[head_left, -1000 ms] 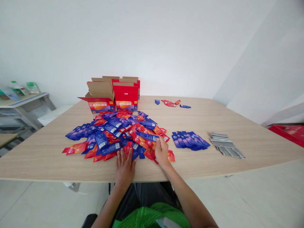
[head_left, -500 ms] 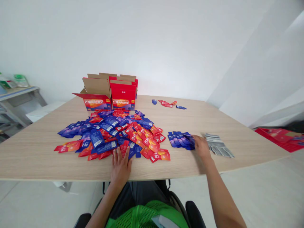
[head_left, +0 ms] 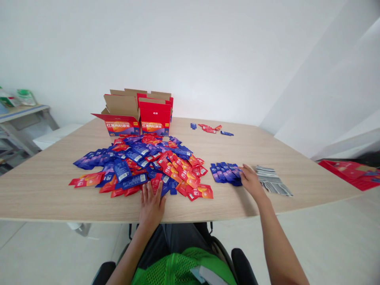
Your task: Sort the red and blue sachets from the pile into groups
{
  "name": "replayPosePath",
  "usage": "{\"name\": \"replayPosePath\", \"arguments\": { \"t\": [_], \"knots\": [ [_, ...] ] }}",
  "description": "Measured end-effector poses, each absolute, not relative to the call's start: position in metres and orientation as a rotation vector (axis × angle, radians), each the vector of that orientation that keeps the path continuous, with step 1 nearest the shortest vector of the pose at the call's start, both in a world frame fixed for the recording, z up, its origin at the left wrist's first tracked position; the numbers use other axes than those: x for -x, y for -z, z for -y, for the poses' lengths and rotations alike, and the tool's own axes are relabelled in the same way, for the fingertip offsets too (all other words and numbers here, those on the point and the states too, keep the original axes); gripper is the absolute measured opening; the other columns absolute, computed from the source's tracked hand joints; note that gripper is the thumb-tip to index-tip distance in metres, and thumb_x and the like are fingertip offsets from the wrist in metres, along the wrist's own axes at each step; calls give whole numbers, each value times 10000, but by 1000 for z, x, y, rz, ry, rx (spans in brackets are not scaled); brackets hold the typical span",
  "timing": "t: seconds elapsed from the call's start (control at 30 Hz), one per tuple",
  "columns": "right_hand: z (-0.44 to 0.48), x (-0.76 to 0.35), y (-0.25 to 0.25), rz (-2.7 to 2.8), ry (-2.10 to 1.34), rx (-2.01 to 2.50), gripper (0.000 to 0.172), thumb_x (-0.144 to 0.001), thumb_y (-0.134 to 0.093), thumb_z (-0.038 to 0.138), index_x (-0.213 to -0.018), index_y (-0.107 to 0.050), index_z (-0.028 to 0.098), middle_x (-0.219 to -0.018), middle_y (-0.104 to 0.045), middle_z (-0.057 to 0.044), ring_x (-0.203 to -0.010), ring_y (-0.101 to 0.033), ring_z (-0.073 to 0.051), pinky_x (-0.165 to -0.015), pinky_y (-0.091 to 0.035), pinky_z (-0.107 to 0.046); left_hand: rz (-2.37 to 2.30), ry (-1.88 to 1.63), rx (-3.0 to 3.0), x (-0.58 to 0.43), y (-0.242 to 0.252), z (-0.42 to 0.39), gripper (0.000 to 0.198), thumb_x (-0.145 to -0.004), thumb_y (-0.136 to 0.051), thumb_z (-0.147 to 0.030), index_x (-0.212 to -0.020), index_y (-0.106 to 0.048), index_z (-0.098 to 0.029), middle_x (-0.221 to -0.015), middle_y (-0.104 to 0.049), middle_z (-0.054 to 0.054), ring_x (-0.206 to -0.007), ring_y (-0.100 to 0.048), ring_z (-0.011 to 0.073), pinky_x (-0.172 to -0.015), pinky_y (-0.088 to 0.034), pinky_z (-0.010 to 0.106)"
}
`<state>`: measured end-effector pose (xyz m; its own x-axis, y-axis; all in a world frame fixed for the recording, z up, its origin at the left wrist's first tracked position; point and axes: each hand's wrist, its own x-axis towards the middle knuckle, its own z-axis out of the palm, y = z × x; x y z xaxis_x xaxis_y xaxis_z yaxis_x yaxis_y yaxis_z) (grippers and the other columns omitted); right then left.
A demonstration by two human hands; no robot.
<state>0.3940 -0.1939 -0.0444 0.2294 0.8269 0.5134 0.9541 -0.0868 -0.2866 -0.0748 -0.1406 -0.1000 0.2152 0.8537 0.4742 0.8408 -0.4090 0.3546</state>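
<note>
My left hand point(head_left: 151, 204) lies open, fingers spread, at the front edge of a big mixed heap of red and blue sachets point(head_left: 138, 182). Under its fingertips is a red sachet point(head_left: 156, 182). To the right, several blue sachets point(head_left: 225, 173) overlap in a short row on the table. My right hand point(head_left: 251, 180) is at the right end of that row, fingers parted and touching or just beside the last sachet; nothing is seen held in it. A stack of black-and-white striped strips point(head_left: 273, 181) lies to the right of this hand.
Open red cartons point(head_left: 154, 116) with raised flaps stand behind the heap. A few red sachets point(head_left: 209, 128) and blue pieces point(head_left: 227, 133) lie at the back of the wooden table point(head_left: 184, 209). A red container point(head_left: 350, 172) is beyond the right edge; a side bench point(head_left: 23, 114) stands left.
The right-end blue sachet, raised in my right hand before, now lies flat in the row. My right hand's fingers have loosened from it. My left hand stays in place.
</note>
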Motion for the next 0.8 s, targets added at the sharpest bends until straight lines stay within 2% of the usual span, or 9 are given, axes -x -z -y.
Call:
{"name": "replayPosePath", "arguments": {
  "t": [0.07,0.17,0.23,0.37,0.57,0.67,0.8],
  "knots": [
    [183,-358,42,1704,254,1876,441,-959,-450,377,-1279,-671,169,-1377,-626,-181,-1303,-573,-315,-1105,-440,-536,-1692,-973,-2435,75,99,141,534,-974,-493,-331,-1499,-491,-228,-1626,-316,195,-1529,-195,419,-1176,-283,613],
    [163,-285,46,1870,150,1751,480,-940,-569,439,-1384,-602,259,-1436,-602,-101,-1323,-565,-279,-1100,-458,-484,-1683,-983,-2443,75,99,141,533,-977,-490,-331,-1496,-495,-213,-1624,-313,208,-1530,-188,423,-1179,-280,608],
    [150,-234,49,1958,38,1664,631,-909,-643,458,-1479,-501,228,-1496,-539,-140,-1376,-510,-310,-1126,-418,-516,-1678,-983,-2449,76,100,141,539,-976,-491,-334,-1500,-489,-208,-1623,-310,211,-1530,-182,427,-1181,-279,609],
    [123,-170,49,2017,-19,1678,760,-928,-624,515,-1561,-361,186,-1569,-433,-187,-1444,-425,-324,-1143,-388,-514,-1675,-982,-2445,77,104,140,553,-970,-505,-348,-1512,-470,-244,-1631,-308,185,-1539,-157,414,-1173,-295,617],
    [57,-178,38,1951,44,1790,537,-1041,-400,400,-1527,-419,174,-1558,-450,-188,-1460,-408,-289,-1177,-322,-528,-1652,-1031,-2452,77,108,141,545,-967,-513,-336,-1504,-482,-248,-1626,-322,185,-1537,-170,414,-1172,-308,618],
    [22,-197,31,1933,46,1834,522,-1024,-433,335,-1526,-412,195,-1549,-471,-164,-1467,-398,-268,-1181,-283,-558,-1642,-1075,-2449,78,111,140,550,-960,-529,-333,-1502,-488,-250,-1622,-335,180,-1534,-185,411,-1178,-304,614],
    [2,-213,30,1986,18,1848,501,-980,-533,330,-1465,-500,208,-1424,-612,-136,-1331,-555,-260,-1097,-400,-509,-1647,-1113,-2463,79,115,139,567,-953,-540,-321,-1514,-468,-280,-1629,-330,159,-1533,-195,404,-1169,-327,608]
  ]
}}
